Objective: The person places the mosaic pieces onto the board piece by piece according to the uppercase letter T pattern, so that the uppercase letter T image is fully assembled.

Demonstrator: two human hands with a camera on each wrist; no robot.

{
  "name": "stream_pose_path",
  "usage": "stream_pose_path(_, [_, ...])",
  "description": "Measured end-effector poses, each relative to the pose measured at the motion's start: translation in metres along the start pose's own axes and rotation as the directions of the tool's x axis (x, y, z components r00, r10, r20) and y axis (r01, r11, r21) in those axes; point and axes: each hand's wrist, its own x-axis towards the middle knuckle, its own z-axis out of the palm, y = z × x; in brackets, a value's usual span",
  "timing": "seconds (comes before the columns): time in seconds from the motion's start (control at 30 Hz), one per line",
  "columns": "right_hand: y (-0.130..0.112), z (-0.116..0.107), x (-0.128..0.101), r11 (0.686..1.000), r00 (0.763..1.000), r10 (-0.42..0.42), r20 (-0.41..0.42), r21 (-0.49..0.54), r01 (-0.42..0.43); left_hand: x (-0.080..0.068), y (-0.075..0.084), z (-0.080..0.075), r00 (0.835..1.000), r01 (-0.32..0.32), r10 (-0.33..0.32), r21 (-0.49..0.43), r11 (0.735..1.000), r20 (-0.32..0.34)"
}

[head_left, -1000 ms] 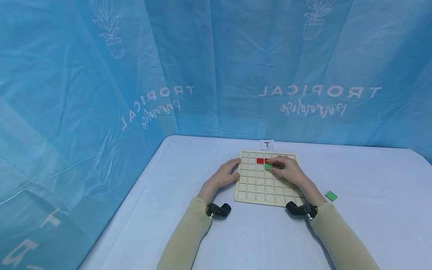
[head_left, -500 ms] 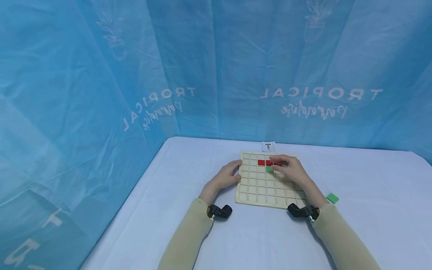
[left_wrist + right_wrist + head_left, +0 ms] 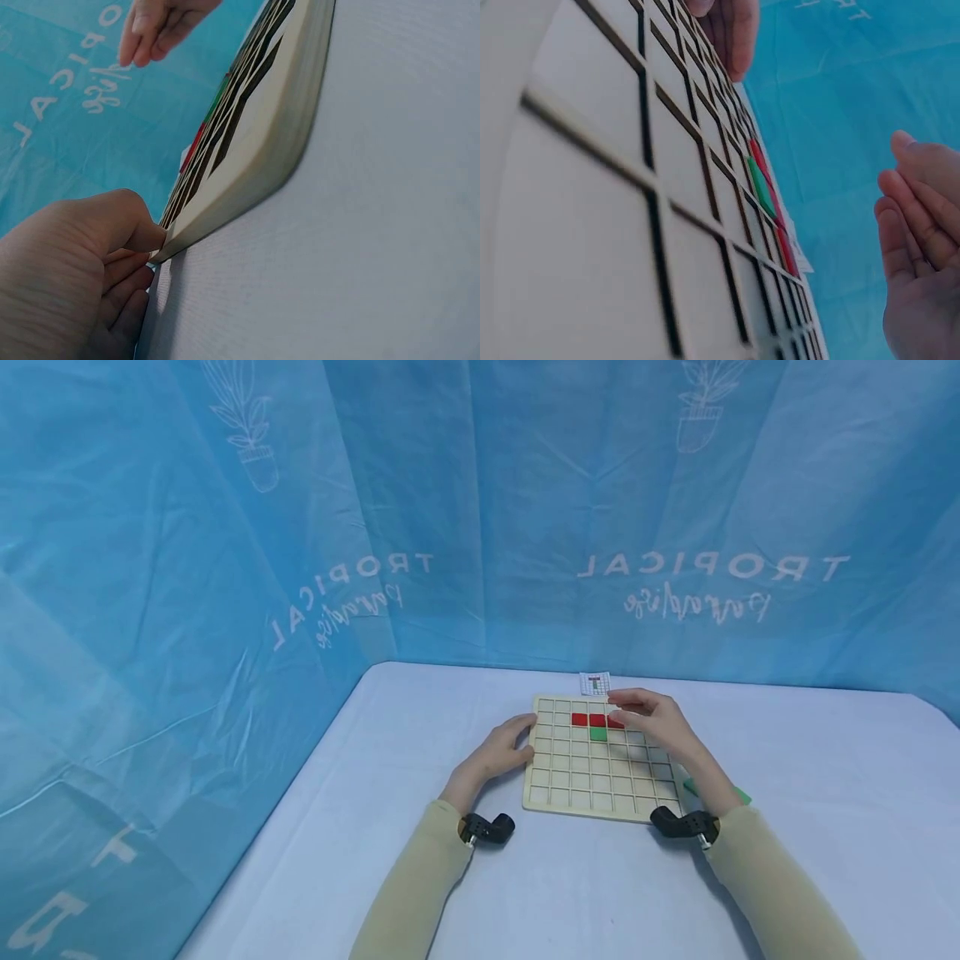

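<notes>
- Centrally, a pale wooden board cut into a grid of square cells lies flat on a light blue-white tablecloth, seen from the head camera.
- Three red square tiles sit side by side in one row of cells near the board's far edge; the rightmost is partly hidden by the right hand.
- One green square tile sits in the cell just below the middle red one, touching that row.
- The person's right hand hovers above the board's far right part, just beside the red row. Its fingers are straight and relaxed, close together, and hold nothing; the right wrist view shows them lifted clear of the grid.
- The person's left hand rests at the board's left edge. In the left wrist view its fingers are curled, with thumb and fingertips pressed against the board's rounded corner.
- A second green square tile lies loose on the cloth to the right of the board, partly hidden behind the right forearm.
- A small white paper card with a printed grid pattern lies on the cloth just beyond the board's far edge.
- Both arms wear pale yellow-beige sleeves, each with a black wrist-mounted camera near the cuff.
- A blue plastic curtain printed with white potted plants and mirrored lettering hangs behind and to the left of the table.
</notes>
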Motion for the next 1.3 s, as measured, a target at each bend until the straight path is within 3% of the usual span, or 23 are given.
stream_pose_path(0.37, [0.006,-0.051,-0.036,0.989,0.998,-0.023,-0.055,-0.145,0.015,0.004,0.001,0.002,1.000,-0.005,0.005,-0.004,1.000,0.000])
stream_pose_path(0.77, [0.013,-0.102,-0.094,0.957,0.994,0.023,-0.107,-0.285,-0.052,0.004,0.000,0.001,1.000,-0.014,0.013,-0.010,1.000,-0.002])
stream_pose_path(1.0, [0.022,-0.116,-0.116,0.949,0.990,0.046,-0.130,-0.305,-0.084,0.003,0.000,0.000,1.000,-0.014,0.014,-0.002,1.000,-0.014])
stream_pose_path(1.3, [0.034,-0.117,-0.137,0.951,0.995,-0.015,-0.096,-0.308,-0.015,0.002,-0.001,0.003,1.000,-0.015,0.015,-0.015,1.000,-0.013])
